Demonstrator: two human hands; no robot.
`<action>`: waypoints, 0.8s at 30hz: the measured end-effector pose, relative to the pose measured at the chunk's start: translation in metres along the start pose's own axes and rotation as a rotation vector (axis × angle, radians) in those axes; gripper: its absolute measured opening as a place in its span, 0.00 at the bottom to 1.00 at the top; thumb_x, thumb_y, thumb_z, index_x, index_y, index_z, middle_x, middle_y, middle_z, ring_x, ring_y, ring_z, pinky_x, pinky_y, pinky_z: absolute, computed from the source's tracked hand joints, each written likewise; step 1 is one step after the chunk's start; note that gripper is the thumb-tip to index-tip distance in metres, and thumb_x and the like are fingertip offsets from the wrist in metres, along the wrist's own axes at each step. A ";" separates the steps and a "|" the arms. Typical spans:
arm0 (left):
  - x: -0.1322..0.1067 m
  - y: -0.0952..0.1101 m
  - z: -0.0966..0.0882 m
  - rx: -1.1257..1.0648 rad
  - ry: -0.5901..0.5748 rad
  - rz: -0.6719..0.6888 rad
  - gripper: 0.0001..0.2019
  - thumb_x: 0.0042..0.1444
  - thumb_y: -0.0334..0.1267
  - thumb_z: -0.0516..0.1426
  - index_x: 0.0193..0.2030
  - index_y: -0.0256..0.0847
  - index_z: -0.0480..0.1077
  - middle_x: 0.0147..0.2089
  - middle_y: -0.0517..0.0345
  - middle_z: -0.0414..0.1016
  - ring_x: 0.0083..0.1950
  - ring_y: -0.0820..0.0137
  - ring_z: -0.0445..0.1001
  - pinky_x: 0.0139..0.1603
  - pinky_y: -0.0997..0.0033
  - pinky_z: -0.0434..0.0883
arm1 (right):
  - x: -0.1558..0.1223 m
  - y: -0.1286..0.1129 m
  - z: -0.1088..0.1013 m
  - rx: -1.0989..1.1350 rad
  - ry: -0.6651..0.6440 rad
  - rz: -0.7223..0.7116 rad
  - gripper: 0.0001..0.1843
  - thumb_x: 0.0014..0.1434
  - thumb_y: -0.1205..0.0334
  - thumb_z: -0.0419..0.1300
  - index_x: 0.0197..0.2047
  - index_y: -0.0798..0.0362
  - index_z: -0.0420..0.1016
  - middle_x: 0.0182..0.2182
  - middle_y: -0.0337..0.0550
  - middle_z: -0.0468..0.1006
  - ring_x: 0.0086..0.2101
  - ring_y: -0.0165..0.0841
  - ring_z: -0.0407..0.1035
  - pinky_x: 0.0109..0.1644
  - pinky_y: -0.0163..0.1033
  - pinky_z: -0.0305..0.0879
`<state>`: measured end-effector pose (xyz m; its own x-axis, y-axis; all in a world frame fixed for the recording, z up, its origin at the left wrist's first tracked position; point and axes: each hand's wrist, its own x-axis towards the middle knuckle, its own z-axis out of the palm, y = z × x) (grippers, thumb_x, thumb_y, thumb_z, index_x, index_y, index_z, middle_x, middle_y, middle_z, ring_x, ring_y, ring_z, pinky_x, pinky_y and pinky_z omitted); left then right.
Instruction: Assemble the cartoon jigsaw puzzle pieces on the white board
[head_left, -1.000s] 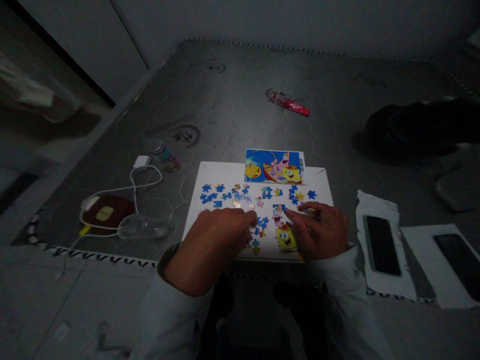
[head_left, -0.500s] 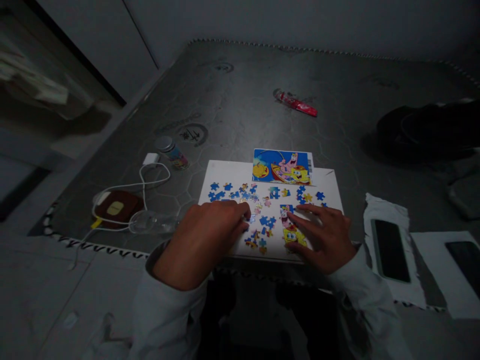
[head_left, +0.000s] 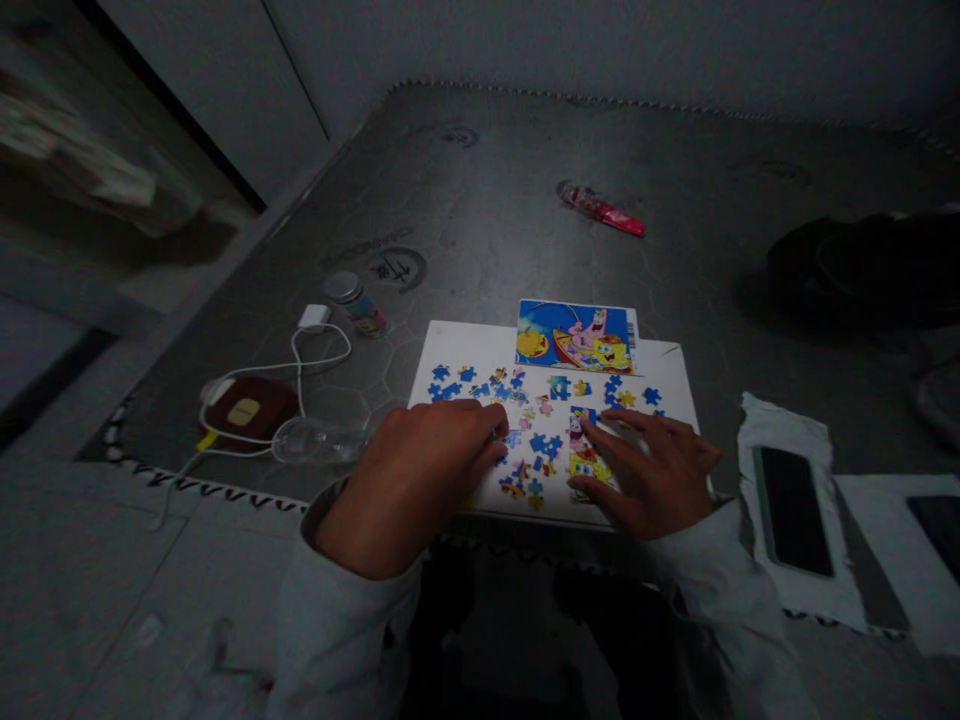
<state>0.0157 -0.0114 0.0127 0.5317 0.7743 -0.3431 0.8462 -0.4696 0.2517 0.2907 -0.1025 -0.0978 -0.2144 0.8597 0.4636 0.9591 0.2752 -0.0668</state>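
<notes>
Pouch: a dark red pouch point(head_left: 244, 412) lies at the left edge of the grey mat point(head_left: 510, 200), with a white cable point(head_left: 300, 365) looped over it.
Plug: the cable's white plug point(head_left: 314, 317) lies beyond the pouch, just beside a small lidded jar point(head_left: 358, 300).
Bottle: a clear bottle point(head_left: 319, 440) lies on its side between the pouch and the white board point(head_left: 465, 345).
Left hand: the left hand point(head_left: 420, 465) rests palm down on the board's near left part. The fingers are curled with their tips among the pieces; I cannot tell whether they pinch one.
Pieces: loose puzzle pieces point(head_left: 537, 441), mostly blue, are scattered across the middle of the board, between the two hands and beyond them.
Picture: a printed guide picture point(head_left: 576, 338) lies at the board's far edge.
Joined part: an assembled section point(head_left: 585, 462), yellow and pink, sits on the board's near right part.
Right hand: the right hand point(head_left: 656, 475) lies flat with fingers spread, gripping nothing. The fingertips touch the assembled section's right side.
Wrapper: a red wrapper point(head_left: 604, 210) lies far back on the mat, well apart from the board.
Phone: a dark phone point(head_left: 795, 495) lies on a white cloth point(head_left: 780, 430) right of the board.
</notes>
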 end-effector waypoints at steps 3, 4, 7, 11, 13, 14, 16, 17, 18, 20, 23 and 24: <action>0.000 0.000 -0.001 0.004 -0.006 -0.004 0.10 0.74 0.44 0.59 0.54 0.50 0.80 0.52 0.57 0.87 0.50 0.55 0.85 0.42 0.62 0.71 | 0.000 0.002 0.000 -0.001 0.011 -0.007 0.25 0.67 0.40 0.70 0.61 0.42 0.83 0.57 0.49 0.82 0.55 0.51 0.72 0.57 0.54 0.54; 0.000 -0.001 0.000 0.004 -0.003 -0.001 0.10 0.74 0.44 0.58 0.54 0.50 0.80 0.52 0.57 0.87 0.50 0.56 0.85 0.42 0.62 0.70 | 0.001 0.003 0.000 0.006 0.022 -0.018 0.24 0.68 0.40 0.70 0.61 0.42 0.83 0.57 0.49 0.82 0.54 0.50 0.72 0.57 0.54 0.54; -0.001 -0.003 0.001 -0.005 0.015 0.006 0.09 0.74 0.44 0.59 0.53 0.50 0.80 0.51 0.57 0.87 0.50 0.57 0.85 0.42 0.63 0.70 | 0.005 0.009 -0.001 0.042 0.085 -0.102 0.21 0.69 0.47 0.71 0.60 0.44 0.82 0.55 0.48 0.83 0.50 0.44 0.75 0.56 0.51 0.58; -0.001 -0.006 0.002 -0.008 0.021 -0.002 0.09 0.73 0.45 0.60 0.52 0.51 0.81 0.50 0.58 0.87 0.48 0.57 0.84 0.41 0.63 0.69 | 0.009 0.015 -0.001 0.072 0.203 -0.190 0.16 0.69 0.58 0.71 0.58 0.48 0.82 0.47 0.43 0.84 0.41 0.34 0.77 0.49 0.45 0.62; -0.001 -0.008 0.001 -0.017 0.023 -0.009 0.08 0.73 0.45 0.60 0.52 0.51 0.81 0.51 0.59 0.87 0.48 0.57 0.85 0.42 0.63 0.70 | 0.008 0.015 0.002 0.094 0.214 -0.181 0.13 0.70 0.59 0.69 0.57 0.49 0.81 0.45 0.43 0.83 0.40 0.35 0.77 0.46 0.43 0.63; -0.001 -0.009 0.001 -0.022 0.025 -0.018 0.08 0.72 0.44 0.61 0.52 0.52 0.81 0.51 0.59 0.87 0.48 0.57 0.85 0.43 0.63 0.71 | 0.007 0.014 0.004 0.111 0.205 -0.158 0.13 0.71 0.58 0.68 0.57 0.49 0.81 0.44 0.43 0.83 0.41 0.35 0.77 0.45 0.43 0.64; -0.001 -0.012 0.000 -0.029 0.025 -0.047 0.08 0.72 0.43 0.62 0.53 0.52 0.82 0.52 0.59 0.88 0.49 0.57 0.85 0.45 0.62 0.72 | 0.005 0.010 0.007 0.148 0.184 -0.082 0.12 0.73 0.57 0.66 0.56 0.49 0.82 0.44 0.45 0.82 0.42 0.37 0.77 0.44 0.43 0.66; -0.002 -0.014 -0.001 -0.032 0.026 -0.062 0.08 0.72 0.43 0.62 0.53 0.52 0.82 0.52 0.59 0.88 0.50 0.57 0.85 0.46 0.62 0.73 | 0.005 0.008 0.008 0.161 0.180 -0.043 0.12 0.73 0.57 0.65 0.56 0.49 0.82 0.45 0.46 0.82 0.43 0.37 0.77 0.44 0.43 0.67; -0.003 -0.016 -0.002 -0.035 0.030 -0.075 0.09 0.71 0.42 0.62 0.54 0.52 0.82 0.53 0.58 0.88 0.50 0.57 0.85 0.47 0.62 0.73 | 0.004 0.005 0.009 0.173 0.185 -0.014 0.11 0.74 0.57 0.64 0.56 0.49 0.82 0.45 0.46 0.82 0.43 0.38 0.77 0.44 0.43 0.68; -0.005 -0.021 -0.004 -0.040 0.049 -0.100 0.09 0.71 0.42 0.62 0.54 0.52 0.83 0.53 0.57 0.88 0.50 0.58 0.84 0.48 0.62 0.74 | 0.004 0.001 0.008 0.193 0.204 0.016 0.10 0.74 0.59 0.64 0.55 0.49 0.83 0.45 0.45 0.83 0.43 0.37 0.77 0.45 0.43 0.69; -0.007 -0.028 -0.006 -0.040 0.078 -0.145 0.10 0.71 0.42 0.62 0.54 0.51 0.83 0.51 0.56 0.88 0.48 0.59 0.84 0.47 0.63 0.73 | 0.005 -0.002 0.007 0.202 0.192 0.041 0.09 0.74 0.60 0.63 0.54 0.49 0.83 0.44 0.44 0.83 0.43 0.37 0.78 0.46 0.43 0.71; -0.007 -0.030 -0.006 -0.042 0.081 -0.154 0.09 0.71 0.42 0.62 0.54 0.51 0.84 0.50 0.56 0.88 0.48 0.60 0.84 0.47 0.64 0.73 | 0.004 -0.001 0.008 0.202 0.184 0.048 0.10 0.74 0.60 0.63 0.53 0.48 0.84 0.44 0.44 0.84 0.43 0.37 0.78 0.45 0.43 0.71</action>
<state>-0.0138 -0.0003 0.0128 0.3901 0.8680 -0.3074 0.9145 -0.3261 0.2396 0.2870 -0.0957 -0.1025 -0.1151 0.7862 0.6072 0.9068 0.3326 -0.2588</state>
